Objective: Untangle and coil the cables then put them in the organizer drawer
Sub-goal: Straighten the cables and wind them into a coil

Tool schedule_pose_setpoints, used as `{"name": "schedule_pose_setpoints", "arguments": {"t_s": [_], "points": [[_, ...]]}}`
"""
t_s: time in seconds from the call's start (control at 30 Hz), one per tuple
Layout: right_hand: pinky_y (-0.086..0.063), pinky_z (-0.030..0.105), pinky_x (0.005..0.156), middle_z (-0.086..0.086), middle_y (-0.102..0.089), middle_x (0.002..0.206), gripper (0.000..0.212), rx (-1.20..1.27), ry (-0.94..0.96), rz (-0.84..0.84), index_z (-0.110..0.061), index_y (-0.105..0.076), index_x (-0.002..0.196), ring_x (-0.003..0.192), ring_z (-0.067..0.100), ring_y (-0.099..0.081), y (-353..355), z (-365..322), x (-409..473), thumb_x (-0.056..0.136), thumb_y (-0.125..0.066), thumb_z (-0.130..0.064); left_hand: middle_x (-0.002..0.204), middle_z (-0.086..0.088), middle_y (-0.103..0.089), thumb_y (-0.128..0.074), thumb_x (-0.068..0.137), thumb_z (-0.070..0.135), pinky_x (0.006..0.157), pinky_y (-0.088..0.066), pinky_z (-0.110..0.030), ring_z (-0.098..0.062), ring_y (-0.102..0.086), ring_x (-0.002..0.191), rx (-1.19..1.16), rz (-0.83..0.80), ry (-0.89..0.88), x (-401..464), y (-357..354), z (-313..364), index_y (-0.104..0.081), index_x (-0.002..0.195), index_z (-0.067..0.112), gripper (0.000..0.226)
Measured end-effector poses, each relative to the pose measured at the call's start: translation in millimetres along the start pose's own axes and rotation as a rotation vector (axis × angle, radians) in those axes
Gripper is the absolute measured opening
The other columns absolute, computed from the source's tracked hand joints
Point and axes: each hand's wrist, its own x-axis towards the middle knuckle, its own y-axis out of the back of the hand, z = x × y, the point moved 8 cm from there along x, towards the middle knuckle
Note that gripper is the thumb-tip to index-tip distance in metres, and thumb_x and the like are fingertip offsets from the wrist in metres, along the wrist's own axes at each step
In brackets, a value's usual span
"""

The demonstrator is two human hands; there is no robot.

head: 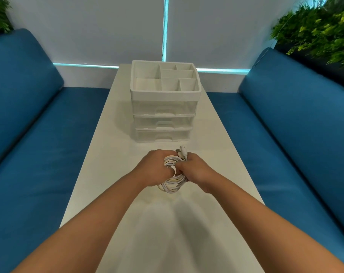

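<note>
Head view. I see both hands meeting just below the centre of the frame, over the white tabletop. The left hand has its fingers curled round the left side of a coil of white cables; the thumb passes through the loop. The right hand grips the right side of the same coil, fingers closed on the strands. The lower arc of the coil hangs below both hands, touching or just above the tabletop; I cannot tell which. The plugs stick out above the right hand, pointing toward the top of the frame.

The organizer stands at the centre of the frame, above the hands and near them, apart from the coil. It is white with three clear drawers stacked one over another, all pushed in. Its top tray is split into several open compartments.

Blue sofas flank the tabletop at left and right of the frame. Green plants fill the upper right corner, with more foliage at the upper left.
</note>
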Motion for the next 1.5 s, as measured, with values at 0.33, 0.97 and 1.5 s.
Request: {"name": "schedule_pose_setpoints", "arguments": {"t_s": [0.33,0.97,1.5], "points": [[-0.051,0.032,0.071,0.007,-0.067,0.089,0.029,0.240,0.053,0.043,-0.014,-0.063,0.100,0.081,0.021,-0.064,8.9,0.6,0.8,0.084,-0.042,-0.002,0.113,0.010,-0.069,-0.063,0.093,0.020,0.090,-0.055,-0.031,-0.011,-0.066,0.105,-0.459,-0.011,0.000,-6.5,-9.2,-5.0,-0.060,0.124,0.034,0.034],[-0.049,0.040,0.095,0.013,-0.069,0.109,0.033,0.243,0.155,-0.103,-0.005,-0.058,0.119,0.102,0.027,-0.066,1.9,-1.7,0.2,0.091,-0.057,-0.023,0.088,0.004,-0.070,-0.054,0.097,0.034,0.061,-0.061,-0.039,-0.019,-0.071,0.077,-0.357,0.293,0.104,-8.0,-3.9,-18.6,-0.065,0.097,0.033,0.011],[-0.050,0.031,0.076,0.004,-0.062,0.109,0.023,-0.057,0.155,0.211,-0.012,-0.047,0.117,0.097,0.021,-0.061,19.0,-3.6,0.3,0.095,-0.054,-0.015,0.111,-0.003,-0.072,-0.050,0.097,0.014,0.084,-0.058,-0.033,-0.022,-0.070,0.097,-0.618,0.024,0.153,-10.7,-9.5,-16.7,-0.062,0.126,0.030,0.035]]}}
